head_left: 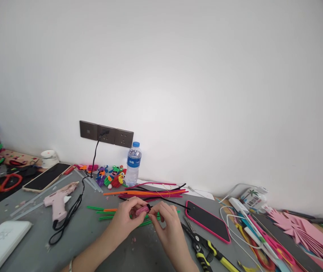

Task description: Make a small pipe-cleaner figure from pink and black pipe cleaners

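Head view: a short pink fuzzy stem (141, 210), bent into a small roll, with a black stem (167, 201) crossing at its right end and running off to the right over the desk (99, 234). Held just above the desk at centre, over a scatter of green stems (104, 213).

Left hand (125, 219) in from the lower left, wrist bare but for a thin bracelet, palm turned inward, fingers curled; grip pressed together on the left end of the pink fuzzy stem between thumb and fingertips. Right hand (170, 228) in from the bottom edge, back of hand up, fingers bent down; grip pinching at the black wrap where the 2 stems meet, fingertips almost touching those of the left.

Behind the hands, a bundle of orange, pink and black stems (150, 192) lying flat. Just right of the right hand, a phone in a pink case (208, 221), face up, and yellow-handled pliers (206, 251) near the wrist. To the left, a pink glue gun (57, 200) with its black cord running up to the wall socket (106, 134). Near the wall, a water bottle (133, 164) upright beside small bright figures (112, 176).
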A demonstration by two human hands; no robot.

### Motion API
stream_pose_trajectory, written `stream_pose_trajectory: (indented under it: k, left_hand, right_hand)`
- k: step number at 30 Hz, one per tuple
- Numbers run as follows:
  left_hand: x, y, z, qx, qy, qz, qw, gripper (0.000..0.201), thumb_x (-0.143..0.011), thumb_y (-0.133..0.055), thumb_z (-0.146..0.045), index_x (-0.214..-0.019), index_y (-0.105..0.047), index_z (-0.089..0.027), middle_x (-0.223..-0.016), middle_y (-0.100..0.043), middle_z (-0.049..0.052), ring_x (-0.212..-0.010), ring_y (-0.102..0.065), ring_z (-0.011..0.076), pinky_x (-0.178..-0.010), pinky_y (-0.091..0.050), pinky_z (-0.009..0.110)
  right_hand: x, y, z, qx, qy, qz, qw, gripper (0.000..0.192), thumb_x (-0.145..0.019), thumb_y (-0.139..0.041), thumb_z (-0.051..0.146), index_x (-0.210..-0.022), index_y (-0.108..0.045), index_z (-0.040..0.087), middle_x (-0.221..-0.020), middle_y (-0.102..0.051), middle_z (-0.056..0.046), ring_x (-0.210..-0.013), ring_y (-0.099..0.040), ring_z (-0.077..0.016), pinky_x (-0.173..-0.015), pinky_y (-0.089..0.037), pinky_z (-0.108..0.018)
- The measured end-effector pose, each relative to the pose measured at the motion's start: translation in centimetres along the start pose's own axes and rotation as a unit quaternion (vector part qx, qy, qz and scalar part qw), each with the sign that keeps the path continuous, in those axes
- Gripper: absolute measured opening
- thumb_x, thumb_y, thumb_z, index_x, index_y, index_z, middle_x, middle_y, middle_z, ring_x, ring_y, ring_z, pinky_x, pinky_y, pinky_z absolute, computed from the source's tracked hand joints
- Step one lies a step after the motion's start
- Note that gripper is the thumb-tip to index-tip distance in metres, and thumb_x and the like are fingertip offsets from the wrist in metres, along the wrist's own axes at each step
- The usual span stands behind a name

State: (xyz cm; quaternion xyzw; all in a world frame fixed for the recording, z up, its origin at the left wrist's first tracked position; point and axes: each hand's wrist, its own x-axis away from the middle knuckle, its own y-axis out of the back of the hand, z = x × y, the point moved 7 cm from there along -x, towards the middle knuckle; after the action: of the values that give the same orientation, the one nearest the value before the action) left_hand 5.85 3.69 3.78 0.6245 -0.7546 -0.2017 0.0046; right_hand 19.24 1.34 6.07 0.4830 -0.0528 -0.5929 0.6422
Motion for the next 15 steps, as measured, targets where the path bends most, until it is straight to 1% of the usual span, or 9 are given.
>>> stream_pose_trajectory:
  k: [3,6,9,12,13,15]
  left_hand:
    - [0.0,-0.2,-0.2,-0.063,-0.024,0.023,0.997,0.02,-0.077,-0.054,-0.018,-0.089,-0.07,-0.018,-0.074,-0.062,0.003,-0.062,-0.055,0.0154,-0.054,-0.039,0.022]
    - [0.0,-0.4,-0.1,-0.113,-0.035,0.058,0.991,0.019,-0.072,-0.053,-0.014,-0.078,-0.071,-0.018,-0.067,-0.055,0.0,-0.058,-0.049,0.0139,-0.052,-0.034,0.022]
    - [0.3,-0.7,0.3,-0.115,-0.003,0.122,0.986,0.014,-0.068,-0.053,-0.014,-0.068,-0.067,-0.018,-0.063,-0.051,-0.002,-0.055,-0.046,0.0126,-0.05,-0.031,0.022]
    - [0.8,-1.1,0.6,-0.102,0.041,0.193,0.975,0.013,-0.067,-0.05,-0.014,-0.063,-0.063,-0.018,-0.057,-0.048,-0.004,-0.052,-0.046,0.0121,-0.049,-0.03,0.022]
    - [0.9,-1.2,0.5,-0.105,0.043,0.207,0.972,0.013,-0.067,-0.05,-0.013,-0.061,-0.061,-0.017,-0.055,-0.046,-0.004,-0.053,-0.045,0.0123,-0.049,-0.03,0.022]
    - [1.0,-1.2,0.2,-0.117,0.027,0.22,0.968,0.012,-0.065,-0.052,-0.012,-0.057,-0.058,-0.017,-0.054,-0.044,-0.005,-0.056,-0.044,0.0124,-0.05,-0.029,0.022]
  right_hand:
    - [-0.1,-0.2,0.2,0.008,0.012,0.033,0.999,0.013,-0.088,-0.053,0.015,-0.077,-0.053,0.022,-0.075,-0.059,0.0,-0.068,-0.051,-0.0176,-0.068,-0.032,-0.03]
    - [-0.1,-0.6,0.1,0.004,0.016,0.08,0.997,0.013,-0.087,-0.054,0.013,-0.077,-0.054,0.022,-0.076,-0.06,0.0,-0.072,-0.052,-0.0181,-0.07,-0.032,-0.031]
    - [0.1,-0.9,0.0,-0.029,-0.003,0.13,0.991,0.014,-0.085,-0.056,0.011,-0.078,-0.057,0.023,-0.078,-0.06,0.001,-0.074,-0.053,-0.0177,-0.075,-0.034,-0.032]
    - [0.4,-1.4,0.1,-0.073,-0.033,0.185,0.98,0.011,-0.085,-0.059,0.015,-0.078,-0.06,0.023,-0.08,-0.061,0.001,-0.08,-0.055,-0.0182,-0.081,-0.035,-0.032]
    - [0.5,-1.5,0.1,-0.09,-0.042,0.199,0.975,0.01,-0.086,-0.06,0.017,-0.078,-0.061,0.023,-0.081,-0.061,0.001,-0.083,-0.055,-0.0187,-0.083,-0.036,-0.032]
    - [0.6,-1.5,0.2,-0.13,-0.059,0.214,0.966,0.009,-0.086,-0.061,0.022,-0.077,-0.062,0.023,-0.083,-0.062,0.0,-0.088,-0.055,-0.0195,-0.084,-0.037,-0.032]
